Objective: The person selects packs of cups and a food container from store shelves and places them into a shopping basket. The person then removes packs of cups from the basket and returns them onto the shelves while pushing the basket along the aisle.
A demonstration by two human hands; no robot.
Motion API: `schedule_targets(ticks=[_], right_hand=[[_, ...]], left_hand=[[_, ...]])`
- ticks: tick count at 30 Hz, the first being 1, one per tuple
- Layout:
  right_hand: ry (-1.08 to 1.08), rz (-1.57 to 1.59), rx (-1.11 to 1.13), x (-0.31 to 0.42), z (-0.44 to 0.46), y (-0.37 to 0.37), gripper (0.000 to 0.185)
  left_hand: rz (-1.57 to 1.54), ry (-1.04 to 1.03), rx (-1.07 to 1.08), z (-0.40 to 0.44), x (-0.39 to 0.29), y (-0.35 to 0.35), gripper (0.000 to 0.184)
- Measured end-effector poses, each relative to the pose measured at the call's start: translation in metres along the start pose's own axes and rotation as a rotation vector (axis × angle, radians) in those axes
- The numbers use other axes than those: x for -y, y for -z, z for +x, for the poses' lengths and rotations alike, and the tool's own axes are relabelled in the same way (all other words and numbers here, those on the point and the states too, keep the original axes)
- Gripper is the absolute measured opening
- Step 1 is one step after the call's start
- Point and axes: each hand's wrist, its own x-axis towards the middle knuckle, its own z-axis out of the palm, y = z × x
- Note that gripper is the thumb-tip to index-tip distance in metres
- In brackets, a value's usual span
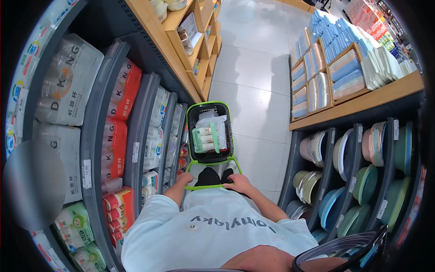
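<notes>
My left hand is closed round the left part of the bright green handle of a black shopping basket. On the handle's right part, my right hand is curled with its fingers over the bar. The basket stands in front of my legs and has a green rim. Inside lie a green-and-white pack of rolls and some clear plastic packaging. My dark shoes show partly through the handle's frame.
Shelves on my left hold bagged plastic cups, red packs and green packs. A wooden shelf stands ahead of them. On my right, stacked basins fill dark racks below folded packs. A tiled aisle runs forward.
</notes>
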Motion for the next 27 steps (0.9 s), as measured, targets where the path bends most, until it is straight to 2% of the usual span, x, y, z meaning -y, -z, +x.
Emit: schedule_targets(ticks=[6,9,11,12,14,15,18,19,21,23,24,27], right_hand=[[0.051,-0.011,0.055,0.008,0.024,0.014,0.054],[0.099,-0.037,0.097,0.008,0.045,0.01,0.05],[-0.045,0.425,-0.007,-0.026,0.07,-0.024,0.047],[-0.136,0.423,0.003,-0.036,0.081,-0.026,0.049],[-0.295,0.098,0.008,-0.052,0.101,-0.013,0.054],[-0.405,0.093,-0.001,-0.079,0.111,-0.024,0.056],[-0.681,0.062,-0.078,-0.175,0.147,-0.071,0.054],[-0.688,0.067,-0.076,-0.185,0.157,-0.073,0.054],[-0.744,0.327,-0.171,-0.201,0.186,-0.072,0.045],[-0.661,0.272,-0.275,-0.211,0.214,-0.078,0.04],[-0.617,0.23,-0.315,-0.21,0.229,-0.079,0.041],[-0.629,0.274,-0.322,-0.21,0.274,-0.087,0.039]], left_hand=[[0.061,0.024,0.027,-0.009,-0.009,0.012,0.05],[0.104,-0.045,0.016,-0.017,-0.005,0.025,0.044],[0.066,-0.046,0.011,-0.002,0.009,0.024,0.043],[0.02,-0.051,0.001,0.01,0.016,0.019,0.042],[0.09,-0.13,0.055,0.058,0.036,-0.006,0.042],[0.153,-0.212,0.102,0.078,0.045,-0.016,0.042],[0.07,-0.225,0.07,0.092,0.044,-0.012,0.041],[0.015,-0.21,0.114,0.094,0.04,-0.003,0.043],[0.005,-0.198,0.065,0.114,0.037,-0.005,0.043],[-0.027,-0.202,-0.039,0.126,0.026,0.0,0.042],[0.038,-0.288,-0.197,0.112,0.011,0.018,0.036],[-0.115,-0.371,-0.165,0.153,-0.006,0.019,0.031]])
